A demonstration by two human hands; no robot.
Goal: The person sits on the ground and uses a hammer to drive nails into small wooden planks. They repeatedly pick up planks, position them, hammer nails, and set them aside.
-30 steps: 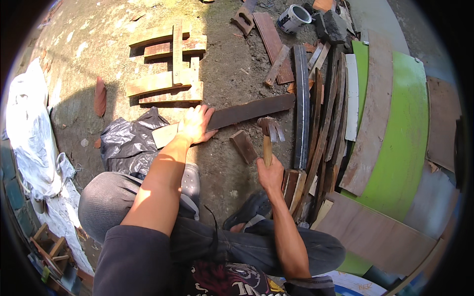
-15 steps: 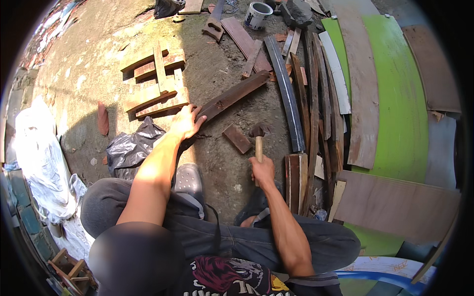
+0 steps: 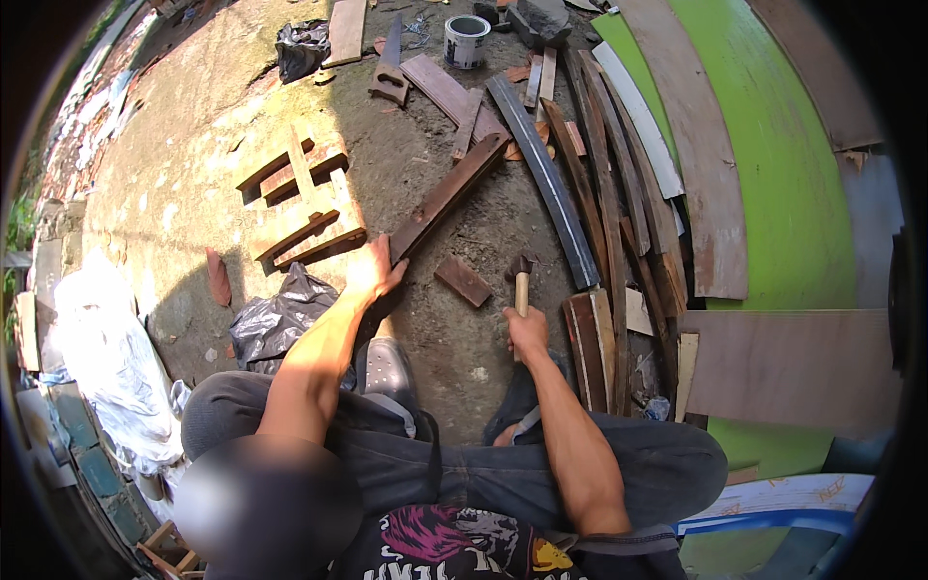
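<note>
My left hand (image 3: 373,269) is closed on the near end of a long dark wooden plank (image 3: 449,200). The plank slants away to the right, its far end close to other strips on the ground. In my right hand (image 3: 527,333) is the pale wooden handle of a hammer (image 3: 522,290); its dark head rests on or just above the ground. A short brown wood block (image 3: 464,281) lies between the plank and the hammer. To the left, in the sunlight, sits a small frame of joined wood pieces (image 3: 304,198).
Long wood strips (image 3: 619,184) and green boards (image 3: 783,174) line the right side. A handsaw (image 3: 390,72) and a paint can (image 3: 466,43) are at the far side. Black plastic bags (image 3: 280,319) lie by my left arm, white sheeting (image 3: 106,338) farther left.
The plank's far end has swung away from me and the plank has tilted, showing another face. My left hand still grips its near end. The hammer has hardly shifted; the whole view has turned slightly.
</note>
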